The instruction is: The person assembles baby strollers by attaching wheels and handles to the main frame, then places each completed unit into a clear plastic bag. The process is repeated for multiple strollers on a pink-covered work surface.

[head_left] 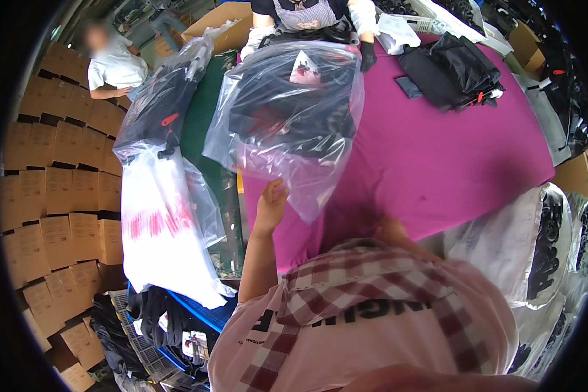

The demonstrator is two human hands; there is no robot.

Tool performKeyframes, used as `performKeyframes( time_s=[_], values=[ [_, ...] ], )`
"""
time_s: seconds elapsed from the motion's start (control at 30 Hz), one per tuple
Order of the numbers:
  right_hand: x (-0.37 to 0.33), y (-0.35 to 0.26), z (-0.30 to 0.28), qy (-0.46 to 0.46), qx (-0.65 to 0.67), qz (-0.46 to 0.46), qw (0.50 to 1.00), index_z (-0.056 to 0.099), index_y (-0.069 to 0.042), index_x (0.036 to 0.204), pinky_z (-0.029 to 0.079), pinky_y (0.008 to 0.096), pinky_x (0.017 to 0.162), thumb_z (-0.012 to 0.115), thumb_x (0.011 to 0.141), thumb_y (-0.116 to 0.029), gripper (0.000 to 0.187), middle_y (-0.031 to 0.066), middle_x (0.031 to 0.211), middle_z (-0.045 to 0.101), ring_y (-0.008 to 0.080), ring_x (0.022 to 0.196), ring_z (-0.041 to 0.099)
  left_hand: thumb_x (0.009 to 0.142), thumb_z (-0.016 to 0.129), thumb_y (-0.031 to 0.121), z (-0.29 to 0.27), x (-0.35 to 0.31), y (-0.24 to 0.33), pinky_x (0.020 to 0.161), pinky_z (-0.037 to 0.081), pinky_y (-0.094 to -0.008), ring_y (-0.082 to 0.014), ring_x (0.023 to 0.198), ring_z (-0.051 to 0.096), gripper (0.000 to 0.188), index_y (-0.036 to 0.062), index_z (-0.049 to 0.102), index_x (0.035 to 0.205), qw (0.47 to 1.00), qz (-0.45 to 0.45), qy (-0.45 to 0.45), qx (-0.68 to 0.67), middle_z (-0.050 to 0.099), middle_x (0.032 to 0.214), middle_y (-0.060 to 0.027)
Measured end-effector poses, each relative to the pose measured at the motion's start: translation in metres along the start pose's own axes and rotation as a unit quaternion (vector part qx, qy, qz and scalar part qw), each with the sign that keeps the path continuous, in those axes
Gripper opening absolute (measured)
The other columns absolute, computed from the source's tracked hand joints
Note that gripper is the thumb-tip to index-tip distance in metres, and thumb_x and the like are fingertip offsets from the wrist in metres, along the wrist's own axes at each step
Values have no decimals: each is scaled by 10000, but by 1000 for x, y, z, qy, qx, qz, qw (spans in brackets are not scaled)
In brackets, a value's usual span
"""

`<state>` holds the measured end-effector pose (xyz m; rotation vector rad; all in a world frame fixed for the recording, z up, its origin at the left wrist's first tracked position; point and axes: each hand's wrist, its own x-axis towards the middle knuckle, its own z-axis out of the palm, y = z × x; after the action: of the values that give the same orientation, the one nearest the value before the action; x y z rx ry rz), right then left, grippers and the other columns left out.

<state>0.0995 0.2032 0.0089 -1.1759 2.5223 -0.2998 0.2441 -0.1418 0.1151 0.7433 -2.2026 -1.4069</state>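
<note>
A large clear plastic bag (307, 179) lies on the pink-covered table in front of me. Inside it is a folded black fabric item (287, 117) with a white triangular card (305, 70). My left hand (272, 204) is at the bag's near edge, its fingers closed on the plastic. Close to the table's near edge, beside my apron, rests my right hand (390, 228). It is blurred and dark, so its fingers do not show clearly.
Across the table (438, 163) stands a co-worker in an apron (307, 14). Folded black fabric (451, 70) lies at the far right. To the left are a stack of white plastic bags with red print (160, 222), a bagged black item (160, 108) and many cartons (59, 189). Another person (116, 68) is beyond.
</note>
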Motion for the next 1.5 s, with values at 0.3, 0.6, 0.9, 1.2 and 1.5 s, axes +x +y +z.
performKeyframes(
  time_s=[0.3,0.6,0.9,1.2,1.5],
  values=[
    [31,15,12,-53,53,68,995,687,-92,874,409,426,950,557,789,-264,231,140,971,663,311,997,598,908,586,113,-15,2,1,871,467,-305,-185,1011,588,307,-9,545,1187,999,-17,-28,-28,611,1106,-122],
    [28,33,15,-17,82,69,994,691,-102,848,462,451,879,536,782,-248,223,137,950,664,346,933,612,922,556,160,8,-11,-14,776,465,-282,-169,918,608,337,-19,536,1207,994,-87,-59,-31,629,1060,-102],
    [50,46,20,-4,126,160,979,695,-84,844,507,483,779,528,796,-286,267,186,844,674,372,830,651,930,536,172,2,-9,-10,767,467,-282,-197,952,638,348,-15,528,1224,993,-101,-58,-25,635,1115,-138],
    [44,37,8,15,151,185,971,688,-71,854,506,479,753,576,784,-313,275,182,839,674,368,813,646,928,535,167,9,-9,-13,785,463,-287,-199,958,633,350,-15,525,1228,985,-136,-83,-65,629,1123,-128],
    [33,51,25,11,136,225,965,679,-68,848,513,463,780,502,815,-265,268,187,834,676,363,825,655,917,547,168,52,4,-40,797,479,-311,-186,915,625,316,-20,562,1170,986,-113,-124,-12,640,1024,-101]
  ],
)
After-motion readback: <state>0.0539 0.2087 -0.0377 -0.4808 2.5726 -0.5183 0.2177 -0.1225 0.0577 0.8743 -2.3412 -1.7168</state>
